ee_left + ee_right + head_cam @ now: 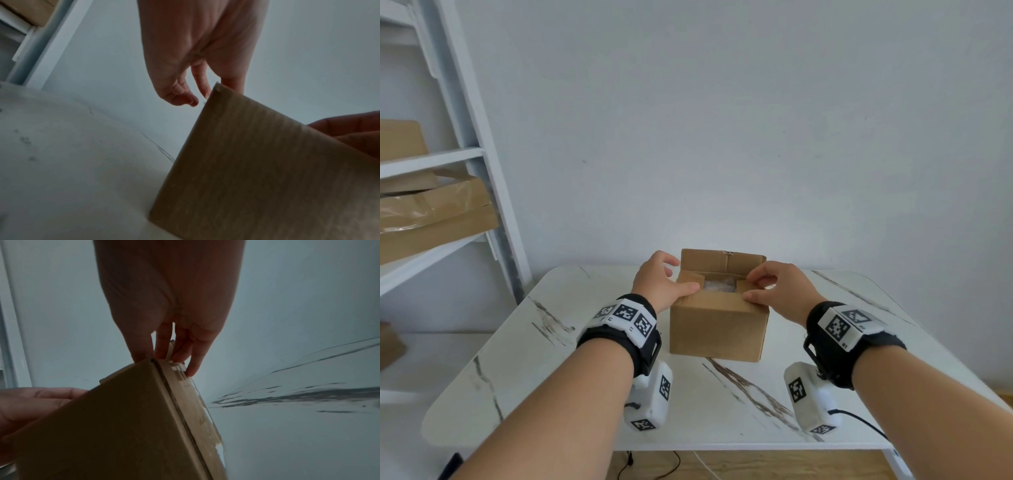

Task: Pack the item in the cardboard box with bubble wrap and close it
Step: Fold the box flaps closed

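A small brown cardboard box stands on the table's far middle. Its far flap stands upright, while the near flap and both side flaps are folded inward. Bubble wrap shows through the gap left on top; the item inside is hidden. My left hand is at the top left corner, its thumb pressing on the flaps and its fingers loosely curled in the air beside the box. My right hand is at the top right corner, thumb and index finger pinching the right side flap. In the right wrist view its fingertips meet the box corner.
The white marble-pattern table has bare surface on every side of the box. A white shelf unit at the left holds larger cardboard boxes. A plain wall rises right behind the table. Cables lie on the floor below the front edge.
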Demonstrator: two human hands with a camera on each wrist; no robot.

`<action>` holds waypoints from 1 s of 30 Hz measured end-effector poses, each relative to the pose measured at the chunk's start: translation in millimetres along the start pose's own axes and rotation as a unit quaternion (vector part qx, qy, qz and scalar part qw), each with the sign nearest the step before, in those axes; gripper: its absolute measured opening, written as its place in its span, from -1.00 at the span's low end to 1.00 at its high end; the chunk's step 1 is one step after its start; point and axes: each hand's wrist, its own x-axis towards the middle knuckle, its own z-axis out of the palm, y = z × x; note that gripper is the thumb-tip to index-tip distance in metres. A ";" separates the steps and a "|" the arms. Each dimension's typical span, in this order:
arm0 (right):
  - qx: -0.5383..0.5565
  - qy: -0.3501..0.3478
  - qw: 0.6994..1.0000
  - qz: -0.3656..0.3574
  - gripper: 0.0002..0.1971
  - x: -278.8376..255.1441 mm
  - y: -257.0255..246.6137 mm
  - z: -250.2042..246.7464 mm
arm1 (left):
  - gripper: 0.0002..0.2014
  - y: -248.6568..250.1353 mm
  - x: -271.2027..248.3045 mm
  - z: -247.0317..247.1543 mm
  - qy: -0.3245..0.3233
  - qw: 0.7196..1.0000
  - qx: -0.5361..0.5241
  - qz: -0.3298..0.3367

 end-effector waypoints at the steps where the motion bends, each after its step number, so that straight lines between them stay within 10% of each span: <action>1: -0.003 0.004 1.000 0.002 -0.71 0.2 0.6 1.1 | -0.30 -0.3 0.7 -0.4 -0.011 1.000 -0.001 -0.004; 5: -0.042 0.015 0.998 0.040 -0.43 1.6 -2.4 1.4 | -0.04 7.6 1.7 -2.2 -0.067 0.997 0.020 0.022; 10: -0.042 -0.024 0.997 0.057 -0.18 0.2 -14.4 -3.7 | -0.27 11.5 -1.3 -2.8 -0.081 0.994 0.046 0.050; 20: -0.038 -0.002 0.999 0.024 -0.70 -17.3 -11.0 1.6 | -0.78 -6.9 -10.4 -2.2 -0.010 0.998 -0.001 0.070; 30: 0.029 0.041 0.998 0.048 -0.73 -18.6 -2.4 21.1 | -0.83 -11.8 -9.3 4.9 0.011 0.999 -0.034 0.037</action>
